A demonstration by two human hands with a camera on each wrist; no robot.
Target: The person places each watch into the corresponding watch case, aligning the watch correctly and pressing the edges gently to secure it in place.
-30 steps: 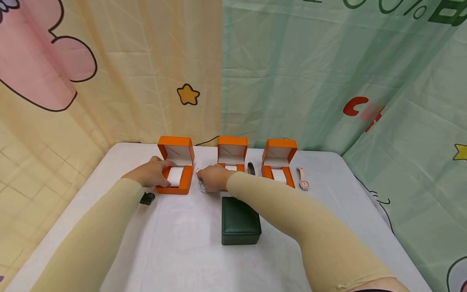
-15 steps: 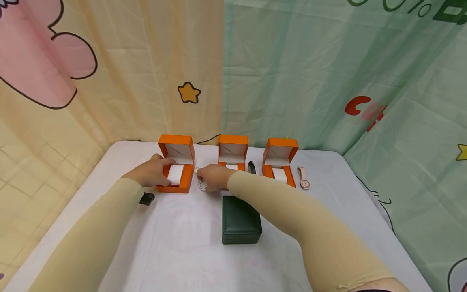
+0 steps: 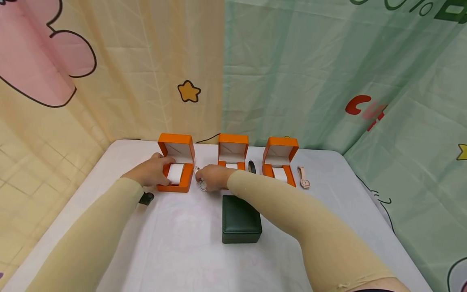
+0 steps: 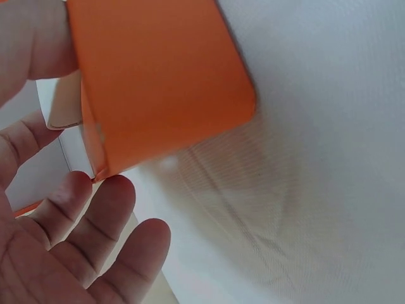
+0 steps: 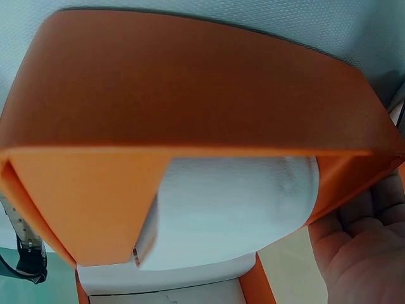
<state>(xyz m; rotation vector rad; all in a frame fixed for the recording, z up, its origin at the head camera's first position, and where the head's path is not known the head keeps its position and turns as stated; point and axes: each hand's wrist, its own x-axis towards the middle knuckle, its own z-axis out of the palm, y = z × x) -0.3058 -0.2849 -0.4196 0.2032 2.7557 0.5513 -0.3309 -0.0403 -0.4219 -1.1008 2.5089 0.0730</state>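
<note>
My left hand (image 3: 148,172) is at the left orange watch box (image 3: 186,182), whose lid stands up. Thumb and index finger lie at either end of its white cushion (image 3: 175,174) and appear to pinch it; the other fingers (image 4: 142,253) stay outside the box wall. Between this box and the middle orange box (image 3: 233,140), my right hand (image 3: 214,177) holds a pale watch (image 3: 202,186) by its strap, low over the table. The right hand hides part of that strap. In the right wrist view, the middle box's white cushion (image 5: 234,209) fills the centre.
A closed dark green box (image 3: 241,221) lies in front of the middle box. Farther right stand an open orange box (image 3: 280,146) and a pink watch (image 3: 303,178). One black watch (image 3: 251,168) is beside the middle box; a black object (image 3: 146,198) lies under the left wrist.
</note>
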